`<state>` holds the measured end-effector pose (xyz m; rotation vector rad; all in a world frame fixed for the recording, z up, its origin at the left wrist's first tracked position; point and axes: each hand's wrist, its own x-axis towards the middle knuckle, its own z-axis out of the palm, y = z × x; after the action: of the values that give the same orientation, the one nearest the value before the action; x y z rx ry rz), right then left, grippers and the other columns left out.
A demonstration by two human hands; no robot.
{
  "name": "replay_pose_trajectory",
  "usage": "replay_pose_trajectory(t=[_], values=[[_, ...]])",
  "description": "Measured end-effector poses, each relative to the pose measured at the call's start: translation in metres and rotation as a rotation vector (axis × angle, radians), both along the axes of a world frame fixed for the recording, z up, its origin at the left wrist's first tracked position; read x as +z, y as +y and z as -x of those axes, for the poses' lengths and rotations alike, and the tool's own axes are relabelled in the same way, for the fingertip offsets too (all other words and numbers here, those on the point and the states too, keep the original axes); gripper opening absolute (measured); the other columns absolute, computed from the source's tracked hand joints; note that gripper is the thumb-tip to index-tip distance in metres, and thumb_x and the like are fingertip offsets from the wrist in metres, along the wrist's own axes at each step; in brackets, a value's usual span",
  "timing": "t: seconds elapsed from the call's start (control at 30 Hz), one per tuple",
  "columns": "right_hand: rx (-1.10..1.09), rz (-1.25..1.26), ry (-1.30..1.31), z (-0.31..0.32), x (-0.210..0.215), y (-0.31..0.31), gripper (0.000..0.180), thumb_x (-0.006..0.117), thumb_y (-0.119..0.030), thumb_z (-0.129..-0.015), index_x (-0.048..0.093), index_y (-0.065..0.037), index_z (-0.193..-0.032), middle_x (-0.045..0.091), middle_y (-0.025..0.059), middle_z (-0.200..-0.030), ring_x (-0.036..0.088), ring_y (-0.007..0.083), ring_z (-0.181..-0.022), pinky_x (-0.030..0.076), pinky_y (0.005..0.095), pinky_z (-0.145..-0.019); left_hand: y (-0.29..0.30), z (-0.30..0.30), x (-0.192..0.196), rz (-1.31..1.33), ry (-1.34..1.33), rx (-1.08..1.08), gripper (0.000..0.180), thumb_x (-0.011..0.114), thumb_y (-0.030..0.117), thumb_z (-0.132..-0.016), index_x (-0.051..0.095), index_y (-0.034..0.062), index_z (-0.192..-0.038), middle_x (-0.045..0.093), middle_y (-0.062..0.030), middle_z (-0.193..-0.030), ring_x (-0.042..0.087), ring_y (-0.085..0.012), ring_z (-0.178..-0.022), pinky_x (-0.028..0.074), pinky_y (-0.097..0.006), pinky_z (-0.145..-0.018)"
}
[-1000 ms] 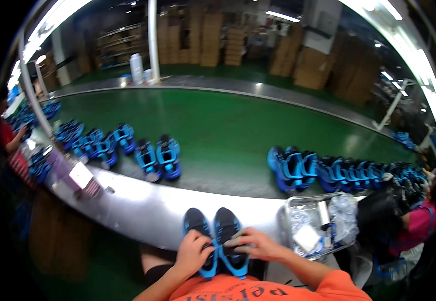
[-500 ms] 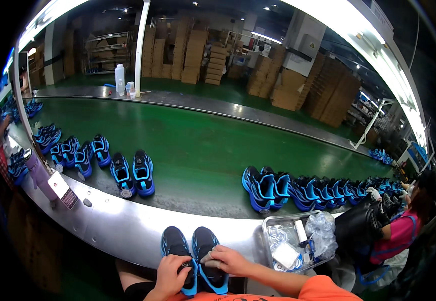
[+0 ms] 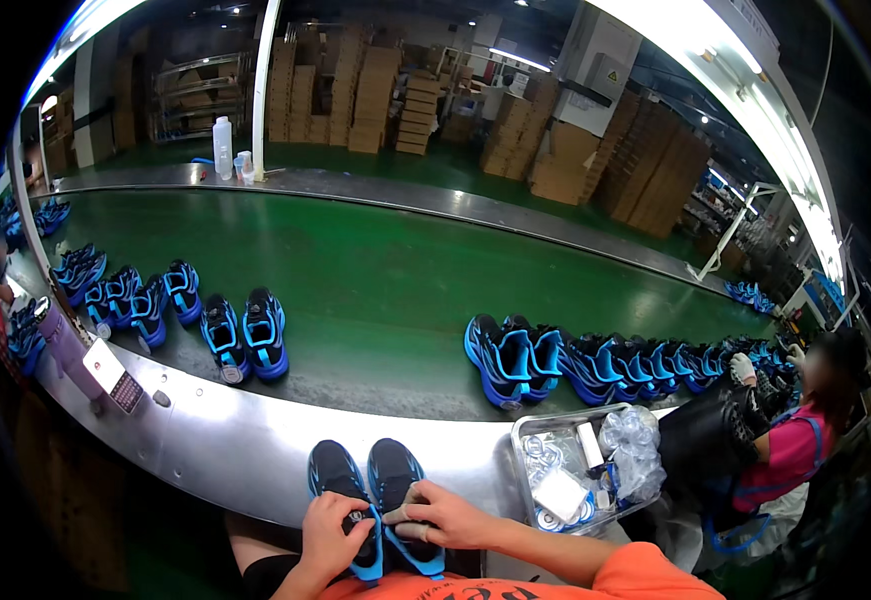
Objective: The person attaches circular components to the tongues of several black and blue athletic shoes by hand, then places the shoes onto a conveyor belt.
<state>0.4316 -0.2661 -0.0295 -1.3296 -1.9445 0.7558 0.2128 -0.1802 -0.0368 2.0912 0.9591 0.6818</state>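
Two black-and-blue sneakers stand side by side on the metal ledge in front of me, toes pointing away. My left hand point(image 3: 329, 535) has its fingers curled over the upper of the left sneaker point(image 3: 335, 468), with thumb and fingertips near a small round piece on the tongue. On the right sneaker point(image 3: 393, 470), my right hand point(image 3: 442, 516) pinches the upper near the shoe's opening. Pale covers sit on some of its fingertips. What lies between the fingertips of either hand is too small to make out.
A clear tray point(image 3: 521, 470) of round stickers and plastic bags sits to the right. Sneakers line the green belt point(image 3: 375, 280) on both sides. A purple bottle point(image 3: 67, 345) and a phone-like card point(image 3: 112, 375) stand left. A co-worker point(image 3: 795, 440) handles shoes at far right.
The whole view has shifted, so the scene sits slightly left and higher. Both hands remain on the two sneakers, with small finger movements. The co-worker's head and hands have moved a little.
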Motion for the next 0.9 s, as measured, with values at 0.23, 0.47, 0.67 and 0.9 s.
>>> replay_pose_trajectory(t=[0.23, 0.47, 0.67, 0.9], values=[[0.316, 0.073, 0.008, -0.025, -0.002, 0.005, 0.039, 0.072, -0.019, -0.090, 0.065, -0.014, -0.128, 0.048, 0.0112, -0.098, 0.051, 0.0278, -0.092, 0.045, 0.0357, -0.085, -0.009, 0.000, 0.003, 0.068, 0.014, 0.064, 0.032, 0.085, 0.021, -0.071, 0.070, 0.0076, -0.096, 0.054, -0.0116, -0.100, 0.058, -0.0307, -0.094, 0.050, -0.040, -0.079], [-0.161, -0.105, 0.046, 0.005, -0.019, -0.019, 0.032, 0.076, -0.019, -0.084, 0.070, -0.012, -0.115, 0.053, 0.0106, -0.093, 0.054, 0.0280, -0.091, 0.047, 0.0360, -0.080, -0.001, 0.002, 0.000, 0.027, -0.038, -0.114, 0.026, 0.079, 0.010, -0.075, 0.073, 0.0082, -0.100, 0.060, -0.0073, -0.088, 0.058, -0.0203, -0.072, 0.048, -0.031, -0.064], [0.121, -0.103, 0.000, -0.009, -0.009, 0.000, 0.038, 0.077, -0.014, -0.079, 0.070, -0.013, -0.117, 0.057, 0.0086, -0.095, 0.056, 0.0285, -0.092, 0.045, 0.0381, -0.082, 0.010, 0.004, -0.020, -0.074, -0.008, -0.162, 0.028, 0.076, 0.017, -0.080, 0.068, 0.0085, -0.106, 0.063, -0.0096, -0.100, 0.062, -0.0280, -0.090, 0.049, -0.036, -0.080], [-0.052, 0.071, -0.079, -0.006, 0.014, 0.000, 0.043, 0.081, -0.017, -0.077, 0.072, -0.017, -0.119, 0.053, 0.0079, -0.087, 0.050, 0.0273, -0.086, 0.044, 0.0368, -0.080, 0.001, -0.003, -0.003, 0.017, -0.044, -0.030, 0.033, 0.076, 0.014, -0.081, 0.065, 0.0059, -0.111, 0.056, -0.0114, -0.102, 0.059, -0.0318, -0.095, 0.048, -0.038, -0.085]])
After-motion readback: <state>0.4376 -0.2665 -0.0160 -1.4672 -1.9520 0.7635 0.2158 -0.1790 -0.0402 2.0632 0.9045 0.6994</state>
